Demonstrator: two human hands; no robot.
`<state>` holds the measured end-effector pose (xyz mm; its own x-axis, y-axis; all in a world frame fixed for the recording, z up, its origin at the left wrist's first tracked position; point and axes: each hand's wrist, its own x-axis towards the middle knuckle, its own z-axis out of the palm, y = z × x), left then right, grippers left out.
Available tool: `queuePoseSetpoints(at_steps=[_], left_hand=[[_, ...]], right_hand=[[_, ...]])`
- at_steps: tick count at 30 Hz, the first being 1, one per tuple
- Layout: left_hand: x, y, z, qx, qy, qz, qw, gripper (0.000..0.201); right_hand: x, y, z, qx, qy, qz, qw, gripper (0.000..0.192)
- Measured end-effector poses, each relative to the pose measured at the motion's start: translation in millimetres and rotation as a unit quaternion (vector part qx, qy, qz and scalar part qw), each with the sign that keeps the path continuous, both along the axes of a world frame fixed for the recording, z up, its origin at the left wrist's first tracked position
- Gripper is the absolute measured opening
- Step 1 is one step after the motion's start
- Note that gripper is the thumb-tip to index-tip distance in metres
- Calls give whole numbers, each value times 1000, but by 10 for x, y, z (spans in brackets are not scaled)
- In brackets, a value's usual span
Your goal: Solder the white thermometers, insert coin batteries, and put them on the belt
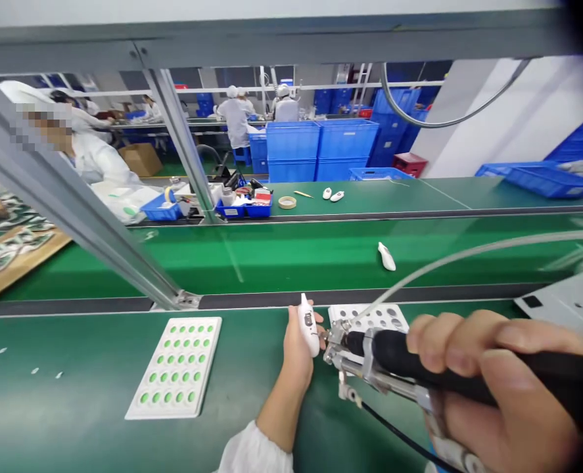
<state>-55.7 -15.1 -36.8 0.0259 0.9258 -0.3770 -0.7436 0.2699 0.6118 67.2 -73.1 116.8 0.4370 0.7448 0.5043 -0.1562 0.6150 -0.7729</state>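
My left hand [295, 351] grips a small white handheld device [308, 325] upright near the far edge of the green bench. My right hand [498, 387] is wrapped around a black-handled powered screwdriver [394, 358], whose metal tip [328, 338] touches the side of the device. A pale hose [468, 253] and a black cable [394, 430] run from the tool. Just behind the tool lies a white perforated tray [380, 316].
A white tray with green-filled holes [177, 364] lies to the left on the bench. Another white device [386, 256] rides the green conveyor belt [281, 253]. A slanted metal frame post [74, 203] crosses the left. Blue bins [244, 209], tape roll [286, 202], and white-coated workers are beyond.
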Motion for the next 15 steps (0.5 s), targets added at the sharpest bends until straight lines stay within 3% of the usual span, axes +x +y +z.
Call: queuePoseSetpoints(at_steps=[15], left_hand=[[28, -26, -19, -8, 59, -17, 998, 70]], right_hand=[[-121, 119, -60, 52, -12, 17, 998, 12]])
